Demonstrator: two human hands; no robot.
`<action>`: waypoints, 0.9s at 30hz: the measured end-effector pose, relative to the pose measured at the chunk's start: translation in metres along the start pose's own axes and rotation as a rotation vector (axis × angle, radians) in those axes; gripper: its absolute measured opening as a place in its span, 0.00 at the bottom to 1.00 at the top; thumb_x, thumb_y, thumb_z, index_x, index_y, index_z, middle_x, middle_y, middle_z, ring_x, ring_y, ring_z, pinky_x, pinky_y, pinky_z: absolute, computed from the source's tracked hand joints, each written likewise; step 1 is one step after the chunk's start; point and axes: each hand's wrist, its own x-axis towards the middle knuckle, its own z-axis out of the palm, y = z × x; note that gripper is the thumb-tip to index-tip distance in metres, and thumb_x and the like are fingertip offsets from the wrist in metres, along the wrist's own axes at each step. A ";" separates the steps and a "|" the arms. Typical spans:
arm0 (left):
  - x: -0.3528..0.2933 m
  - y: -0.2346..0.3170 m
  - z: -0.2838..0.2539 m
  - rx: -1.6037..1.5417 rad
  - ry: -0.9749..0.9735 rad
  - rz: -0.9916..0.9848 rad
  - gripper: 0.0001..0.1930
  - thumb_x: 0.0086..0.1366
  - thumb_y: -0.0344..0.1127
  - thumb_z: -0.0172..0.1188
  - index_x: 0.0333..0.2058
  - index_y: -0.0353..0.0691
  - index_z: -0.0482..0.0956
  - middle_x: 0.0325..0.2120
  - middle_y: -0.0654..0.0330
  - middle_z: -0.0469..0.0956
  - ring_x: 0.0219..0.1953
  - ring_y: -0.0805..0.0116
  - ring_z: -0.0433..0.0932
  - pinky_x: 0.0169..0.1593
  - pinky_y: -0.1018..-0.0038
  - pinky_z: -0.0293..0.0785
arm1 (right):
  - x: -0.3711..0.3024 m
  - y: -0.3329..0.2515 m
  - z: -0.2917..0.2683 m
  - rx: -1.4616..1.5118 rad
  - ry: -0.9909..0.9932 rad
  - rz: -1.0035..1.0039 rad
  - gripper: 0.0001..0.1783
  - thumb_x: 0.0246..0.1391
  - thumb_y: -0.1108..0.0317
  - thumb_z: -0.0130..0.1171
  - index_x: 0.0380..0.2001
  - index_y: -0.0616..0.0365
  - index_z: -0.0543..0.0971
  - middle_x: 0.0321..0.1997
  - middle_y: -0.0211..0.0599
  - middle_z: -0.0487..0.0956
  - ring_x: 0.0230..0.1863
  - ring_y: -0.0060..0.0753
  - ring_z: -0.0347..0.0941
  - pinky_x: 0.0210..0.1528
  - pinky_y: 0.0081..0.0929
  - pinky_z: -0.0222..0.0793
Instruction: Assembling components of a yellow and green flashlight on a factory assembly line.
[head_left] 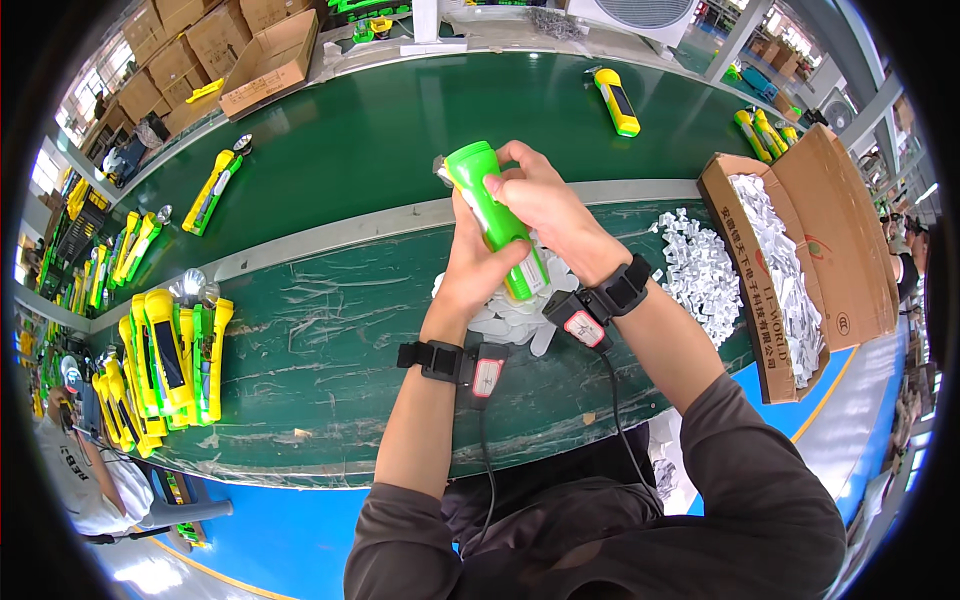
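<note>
Both my hands hold a green flashlight (472, 168) tilted over the near edge of the belt, its wide head end pointing away from me. My left hand (470, 262) wraps its lower left side, thumb across the body. Around the right side of the head, my right hand (548, 208) is closed, with its thumb pressed on the casing. A small shiny part (443, 172) shows at the head's left; I cannot make out what it is. Beneath my hands lies a heap of flat white strips (515, 328), partly hidden by them.
Small white plastic pieces (697, 285) are heaped to the right, beside an open cardboard box (745, 290) of white parts. Yellow-green flashlights (165, 345) are stacked at the left. More lie on the green conveyor belt (400, 130), including a yellow flashlight (617, 102). Cables trail from my wrist straps.
</note>
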 end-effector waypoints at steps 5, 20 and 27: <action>-0.003 0.005 -0.001 -0.029 0.000 -0.024 0.46 0.48 0.17 0.55 0.63 0.45 0.43 0.51 0.58 0.64 0.54 0.65 0.67 0.53 0.68 0.68 | -0.007 0.002 0.003 0.050 0.009 -0.011 0.13 0.51 0.73 0.54 0.41 0.67 0.69 0.35 0.45 0.75 0.37 0.34 0.72 0.39 0.31 0.67; -0.002 0.004 0.007 -0.286 0.088 -0.115 0.29 0.60 0.31 0.55 0.59 0.44 0.56 0.38 0.58 0.71 0.37 0.66 0.74 0.41 0.70 0.74 | -0.009 0.000 -0.026 0.013 -0.204 0.001 0.18 0.58 0.58 0.56 0.46 0.59 0.71 0.36 0.36 0.78 0.38 0.27 0.73 0.42 0.27 0.68; -0.001 0.011 0.000 -0.493 0.165 -0.239 0.24 0.67 0.55 0.42 0.48 0.39 0.65 0.29 0.61 0.70 0.27 0.73 0.68 0.32 0.73 0.67 | 0.008 0.040 -0.094 0.828 -0.317 0.108 0.38 0.58 0.37 0.38 0.57 0.59 0.65 0.49 0.38 0.72 0.50 0.34 0.69 0.56 0.36 0.64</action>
